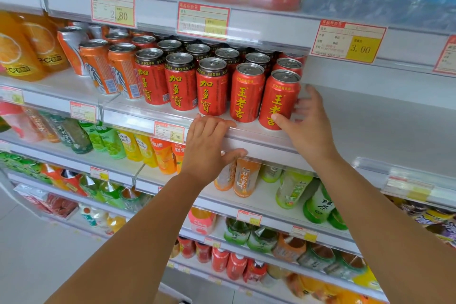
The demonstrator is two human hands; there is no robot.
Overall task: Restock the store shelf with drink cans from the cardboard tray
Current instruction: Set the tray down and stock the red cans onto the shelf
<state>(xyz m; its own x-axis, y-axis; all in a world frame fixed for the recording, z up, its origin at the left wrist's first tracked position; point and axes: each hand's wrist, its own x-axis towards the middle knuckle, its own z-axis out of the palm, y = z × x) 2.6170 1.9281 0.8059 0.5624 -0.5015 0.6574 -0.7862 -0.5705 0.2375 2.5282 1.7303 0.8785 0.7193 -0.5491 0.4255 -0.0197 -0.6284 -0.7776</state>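
Red drink cans with yellow characters stand in rows on the white shelf [246, 132] at chest height. My right hand [304, 122] grips the front right can [280, 99], thumb on its face and fingers round its right side. That can stands upright at the shelf's front, beside another red can [246, 92]. My left hand [209, 148] holds the shelf's front edge, fingers on top and thumb underneath. The cardboard tray is not clearly in view; only a pale corner [172, 297] shows at the bottom.
Orange cans [98, 66] and juice bottles [22, 49] fill the shelf's left part. To the right of the held can the shelf surface [370, 118] is bare. Price tags [348, 41] hang from the shelf above. Bottled drinks [246, 180] crowd the lower shelves.
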